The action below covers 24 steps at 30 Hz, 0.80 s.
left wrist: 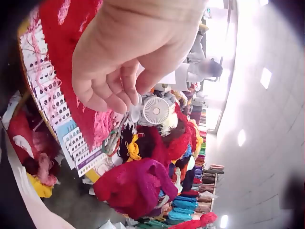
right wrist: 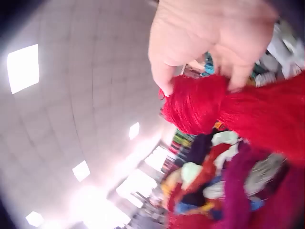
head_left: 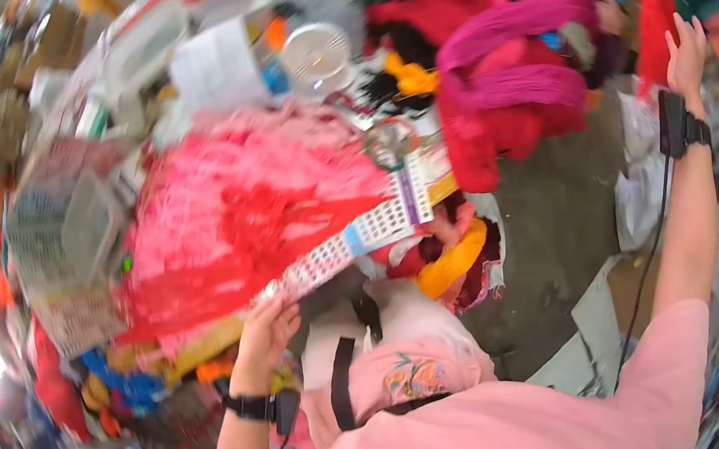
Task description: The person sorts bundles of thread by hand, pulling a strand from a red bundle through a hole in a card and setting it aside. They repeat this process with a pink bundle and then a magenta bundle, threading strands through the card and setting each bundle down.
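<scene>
Out at the far right, my right hand grips a long red yarn skein near its bunched end. In the right wrist view the thumb and a finger straddle that thick end, and the rest of the skein trails off to the right. My left hand is at the near edge of the work table, beside a strip of white cards with rows of holes. Its fingers are loosely curled with the tips close together, and nothing shows between them. Behind the cards lies a heap of pink and red yarn.
A magenta skein lies over red yarn at the table's right end. Around the table are a small white fan, a plastic basket at left and a bag of yellow and dark red yarn. White plastic bags stand at right.
</scene>
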{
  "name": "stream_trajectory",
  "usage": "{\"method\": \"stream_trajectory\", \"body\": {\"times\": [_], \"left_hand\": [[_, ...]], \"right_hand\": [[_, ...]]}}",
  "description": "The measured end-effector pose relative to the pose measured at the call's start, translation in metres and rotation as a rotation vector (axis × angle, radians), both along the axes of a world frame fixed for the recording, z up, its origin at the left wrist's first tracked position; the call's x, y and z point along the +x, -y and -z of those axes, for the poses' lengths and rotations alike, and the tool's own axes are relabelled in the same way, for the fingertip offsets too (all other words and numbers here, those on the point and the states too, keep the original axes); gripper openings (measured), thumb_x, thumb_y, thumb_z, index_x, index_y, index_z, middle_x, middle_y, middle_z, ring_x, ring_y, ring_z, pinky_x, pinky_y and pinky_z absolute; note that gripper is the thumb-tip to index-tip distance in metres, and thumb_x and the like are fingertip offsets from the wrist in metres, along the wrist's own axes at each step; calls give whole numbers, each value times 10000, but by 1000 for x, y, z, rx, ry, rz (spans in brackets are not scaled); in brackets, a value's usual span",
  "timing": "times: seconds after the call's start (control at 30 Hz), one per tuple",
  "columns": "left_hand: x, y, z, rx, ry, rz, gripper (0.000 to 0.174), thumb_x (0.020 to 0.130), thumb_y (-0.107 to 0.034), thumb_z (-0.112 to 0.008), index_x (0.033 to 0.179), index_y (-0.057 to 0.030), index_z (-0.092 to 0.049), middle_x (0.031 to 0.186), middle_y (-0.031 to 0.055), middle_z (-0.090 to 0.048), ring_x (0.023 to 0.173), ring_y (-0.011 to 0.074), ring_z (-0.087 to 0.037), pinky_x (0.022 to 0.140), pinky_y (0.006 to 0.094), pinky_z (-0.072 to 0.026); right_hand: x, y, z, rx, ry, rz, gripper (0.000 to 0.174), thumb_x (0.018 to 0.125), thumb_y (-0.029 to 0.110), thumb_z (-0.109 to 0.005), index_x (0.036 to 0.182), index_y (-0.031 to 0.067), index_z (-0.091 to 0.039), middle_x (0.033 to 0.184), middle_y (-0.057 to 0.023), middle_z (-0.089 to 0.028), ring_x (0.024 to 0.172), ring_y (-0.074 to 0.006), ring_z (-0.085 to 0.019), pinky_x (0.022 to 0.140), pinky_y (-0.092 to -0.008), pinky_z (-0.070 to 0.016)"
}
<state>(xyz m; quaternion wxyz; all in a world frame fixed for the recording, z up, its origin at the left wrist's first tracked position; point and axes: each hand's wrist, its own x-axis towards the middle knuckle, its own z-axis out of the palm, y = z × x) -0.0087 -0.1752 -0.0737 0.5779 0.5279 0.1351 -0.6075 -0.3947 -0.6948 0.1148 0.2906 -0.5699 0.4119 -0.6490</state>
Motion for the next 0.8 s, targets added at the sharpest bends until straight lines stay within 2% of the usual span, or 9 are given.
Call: {"method": "stream_trajectory", "body": {"times": [0.13,0.17,0.23,0.37,0.47,0.6,0.67,0.77,0.8], "left_hand": [[-5,-13,42,94,148,106,167,778,-112,-514,921,-33,-549,879,56,-568,820,145,-528,706,265,-420],[-8,-17,57,134,258,221,169,765,-109,-527,907,-24,-562,848,55,-576,797,136,-531,691,249,-420],[-12,-25,90,123,404,320,165,755,-106,-534,888,-17,-574,817,51,-581,768,127,-531,675,242,-421],[-17,-29,136,112,716,535,154,710,-86,-554,850,-33,-589,794,77,-585,763,181,-559,682,279,-437],[-14,-14,154,73,1216,632,231,672,-94,-591,896,-55,-556,827,99,-557,795,246,-543,700,324,-436],[-5,19,171,76,1404,649,342,659,-113,-596,988,-79,-509,848,106,-533,819,296,-526,722,364,-425],[2,28,183,150,1623,1028,366,630,-146,-619,971,-102,-494,885,88,-512,825,247,-532,648,349,-437],[12,17,189,7,1428,1093,316,625,-164,-614,918,-116,-504,897,72,-500,846,214,-524,586,337,-439],[16,10,184,-70,1442,1110,202,709,-119,-462,909,-112,-486,865,55,-498,790,227,-541,582,352,-456]], "right_hand": [[123,-66,98,85,-640,-411,287,739,121,-573,993,8,-501,926,-62,-513,884,-154,-481,806,-279,-374],[150,-100,125,337,-580,-550,208,720,74,-567,912,10,-522,881,-55,-528,838,-160,-493,776,-281,-391],[185,-155,189,156,-886,-787,139,682,30,-556,820,14,-545,835,-85,-518,797,-192,-508,714,-282,-410],[222,-274,301,492,-864,-1068,84,662,60,-554,734,16,-551,719,-111,-539,699,-248,-533,620,-323,-428],[250,-323,325,482,-880,-1076,91,664,46,-541,746,6,-544,742,-134,-532,714,-279,-519,622,-324,-421],[255,-362,340,702,-857,-931,111,670,33,-532,775,3,-546,754,-132,-524,718,-277,-516,612,-324,-419],[249,-374,346,686,-879,-888,120,670,30,-530,786,3,-543,770,-132,-521,724,-274,-516,616,-319,-421],[238,-387,350,753,-908,-870,145,667,22,-521,811,5,-534,816,-136,-516,761,-272,-515,643,-313,-427],[235,-390,352,742,-907,-851,150,667,18,-517,815,7,-533,820,-136,-516,774,-273,-513,652,-314,-428]]}}
